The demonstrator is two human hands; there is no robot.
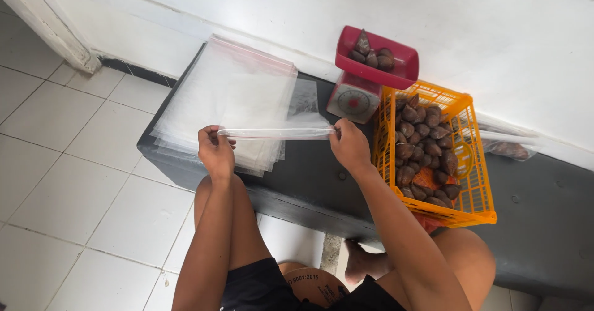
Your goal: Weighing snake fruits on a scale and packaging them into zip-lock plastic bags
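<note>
Both hands pinch a clear plastic bag's top edge above the counter.

Left hand (215, 150) and right hand (348, 145) stretch the clear plastic bag (278, 133) over the bag stack (229, 97); gripping both corners evenly should separate one sheet. Beyond: orange basket (461, 209), red scale (365, 76).

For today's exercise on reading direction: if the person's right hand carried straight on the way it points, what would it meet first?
The right hand, pinching the clear plastic zip bag, points up the dark bench toward the small kitchen scale with its red tray. That would probably come first, though depth is uncertain.
</note>
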